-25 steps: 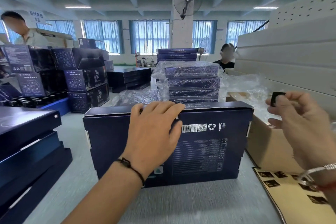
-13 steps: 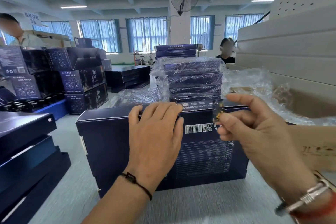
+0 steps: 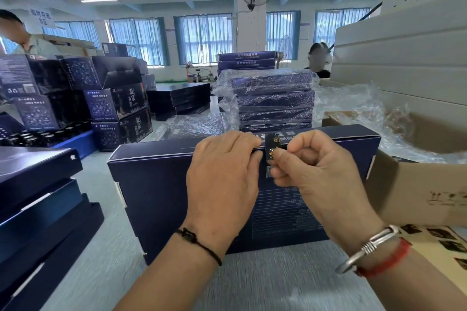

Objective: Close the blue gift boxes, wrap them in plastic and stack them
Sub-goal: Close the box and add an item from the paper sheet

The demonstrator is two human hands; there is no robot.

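Note:
A dark blue gift box (image 3: pixel 156 184) stands on its long edge on the grey table in front of me, its printed back facing me. My left hand (image 3: pixel 222 179) lies flat on that face, fingertips hooked over the top edge. My right hand (image 3: pixel 313 171) pinches a small black-and-gold sticker (image 3: pixel 272 145) and presses it over the top edge, right beside my left fingertips. Behind the box rises a stack of plastic-wrapped blue boxes (image 3: pixel 274 101).
Flat blue boxes (image 3: pixel 38 209) are piled at my left. An open cardboard carton (image 3: pixel 417 184) with loose plastic film (image 3: pixel 358 108) sits at the right, a sticker sheet (image 3: pixel 439 240) below it. Printed cartons (image 3: pixel 111 103) and two people are farther back.
My right hand came in from the right with the sticker and set it on the box's top edge. My left hand stayed on the box.

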